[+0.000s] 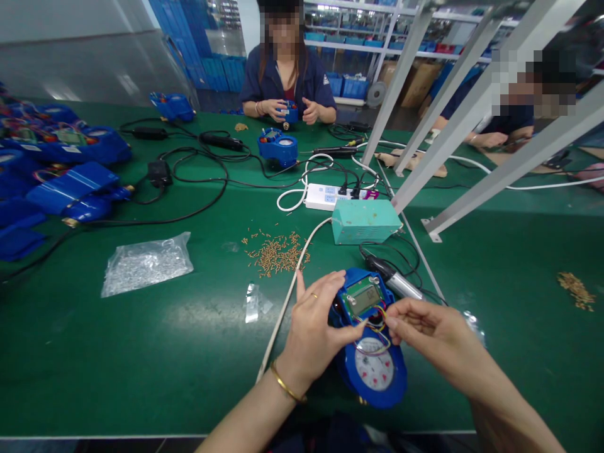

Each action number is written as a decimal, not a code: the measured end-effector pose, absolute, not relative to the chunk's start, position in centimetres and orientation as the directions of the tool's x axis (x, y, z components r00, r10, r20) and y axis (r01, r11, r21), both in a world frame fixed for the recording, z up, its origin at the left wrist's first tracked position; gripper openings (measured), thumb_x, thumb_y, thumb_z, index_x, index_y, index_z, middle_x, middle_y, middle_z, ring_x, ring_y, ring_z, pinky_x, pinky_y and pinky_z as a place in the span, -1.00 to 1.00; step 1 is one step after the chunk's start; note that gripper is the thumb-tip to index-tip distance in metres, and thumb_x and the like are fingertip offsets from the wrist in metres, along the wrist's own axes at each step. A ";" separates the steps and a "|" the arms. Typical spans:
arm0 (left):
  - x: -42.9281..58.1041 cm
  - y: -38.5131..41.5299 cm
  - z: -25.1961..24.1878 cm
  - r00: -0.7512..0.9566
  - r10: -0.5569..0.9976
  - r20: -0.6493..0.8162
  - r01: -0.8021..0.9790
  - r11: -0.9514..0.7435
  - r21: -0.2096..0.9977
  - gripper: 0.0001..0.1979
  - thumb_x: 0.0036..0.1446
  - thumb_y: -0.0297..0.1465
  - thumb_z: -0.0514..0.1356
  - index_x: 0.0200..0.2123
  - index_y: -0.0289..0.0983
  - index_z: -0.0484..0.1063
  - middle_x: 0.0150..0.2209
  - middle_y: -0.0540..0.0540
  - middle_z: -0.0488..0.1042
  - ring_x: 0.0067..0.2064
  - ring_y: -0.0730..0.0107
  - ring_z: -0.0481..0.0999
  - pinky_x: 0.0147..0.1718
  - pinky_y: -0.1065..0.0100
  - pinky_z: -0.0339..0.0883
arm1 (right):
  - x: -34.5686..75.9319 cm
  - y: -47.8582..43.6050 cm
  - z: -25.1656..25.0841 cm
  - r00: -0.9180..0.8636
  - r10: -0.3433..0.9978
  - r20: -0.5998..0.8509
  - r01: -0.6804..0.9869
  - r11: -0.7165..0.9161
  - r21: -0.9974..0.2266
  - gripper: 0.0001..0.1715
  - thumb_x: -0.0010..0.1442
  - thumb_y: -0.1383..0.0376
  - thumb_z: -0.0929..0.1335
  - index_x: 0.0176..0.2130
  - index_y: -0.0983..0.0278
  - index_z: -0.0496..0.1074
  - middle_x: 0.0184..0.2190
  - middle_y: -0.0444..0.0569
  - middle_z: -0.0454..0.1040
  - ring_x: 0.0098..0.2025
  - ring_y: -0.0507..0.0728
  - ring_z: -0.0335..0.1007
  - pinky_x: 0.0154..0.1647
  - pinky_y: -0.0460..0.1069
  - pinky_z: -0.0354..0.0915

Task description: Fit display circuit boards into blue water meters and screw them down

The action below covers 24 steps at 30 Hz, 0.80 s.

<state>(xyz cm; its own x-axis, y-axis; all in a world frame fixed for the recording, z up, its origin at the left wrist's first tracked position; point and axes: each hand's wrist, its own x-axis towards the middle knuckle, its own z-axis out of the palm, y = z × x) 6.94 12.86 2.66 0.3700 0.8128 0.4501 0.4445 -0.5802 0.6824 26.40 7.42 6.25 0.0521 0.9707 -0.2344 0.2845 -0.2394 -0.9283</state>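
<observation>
A blue water meter (399, 371) lies near the table's front edge, its round dial (374, 365) towards me. Beyond the dial, its open housing shows a green circuit board with a small display (365, 297). My left hand (318, 321) grips the meter's left side, fingers at the housing's upper edge and thumb by the wires. Thin coloured wires (377, 324) loop between board and dial. My right hand (419, 327) pinches some of these wires at the housing's right side; its fingertips partly hide them.
Behind the meter are an electric screwdriver (391, 277), a turquoise box (365, 221) and a power strip (325, 196). Loose brass screws (278, 253) and a plastic bag (147, 264) lie leftward. A white cable (283, 308) crosses nearby. Co-workers (290, 75) sit opposite; metal posts (453, 113) stand right.
</observation>
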 end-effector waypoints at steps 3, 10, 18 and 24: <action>6.8 13.0 2.7 0.385 0.807 0.448 0.439 -0.587 0.680 -0.35 -0.07 -0.37 0.44 0.08 -0.22 0.26 0.07 -0.24 0.53 0.08 0.07 0.54 0.29 -0.37 -0.14 | 26.6 7.6 6.5 0.041 0.969 -0.243 0.269 -0.245 -0.932 -0.67 0.12 0.08 0.43 -0.41 0.31 0.52 -0.55 -0.06 0.50 -0.49 0.07 0.44 -0.44 -0.09 0.38; 6.7 13.2 2.7 0.396 0.789 0.470 0.436 -0.612 0.660 -0.37 -0.07 -0.36 0.44 0.06 -0.23 0.28 0.06 -0.24 0.54 0.08 0.06 0.54 0.29 -0.37 -0.10 | 26.5 7.6 5.9 0.044 0.997 0.063 0.636 0.020 -0.771 -0.80 0.19 0.24 0.35 -0.43 0.28 0.47 -0.56 -0.14 0.47 -0.55 0.02 0.40 -0.50 -0.12 0.33; 7.4 12.2 2.3 0.310 0.821 0.479 0.489 -0.570 0.661 -0.41 0.00 -0.33 0.39 0.08 -0.22 0.26 0.04 -0.24 0.55 0.06 0.06 0.56 0.28 -0.37 -0.08 | 23.8 5.8 3.8 -0.241 0.768 0.593 0.969 0.224 0.103 -0.75 0.29 0.41 0.33 -0.44 0.26 0.30 -0.56 -0.12 0.34 -0.51 0.06 0.29 -0.44 0.00 0.14; 7.5 12.0 2.2 0.277 0.840 0.467 0.500 -0.541 0.676 -0.39 -0.01 -0.32 0.41 0.09 -0.21 0.26 0.03 -0.24 0.55 0.04 0.05 0.57 0.27 -0.41 -0.10 | 24.0 5.5 3.9 -0.282 0.778 0.561 0.953 0.294 0.073 -0.76 0.29 0.43 0.33 -0.42 0.25 0.31 -0.49 -0.08 0.40 -0.44 0.08 0.28 -0.38 0.00 0.17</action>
<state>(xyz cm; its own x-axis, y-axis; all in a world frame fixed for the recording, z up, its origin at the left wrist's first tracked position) 7.48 12.04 2.24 0.2768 0.8396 0.4673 0.4999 -0.5412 0.6762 23.99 5.52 3.90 -0.2824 0.7779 0.5614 0.9532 0.2936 0.0726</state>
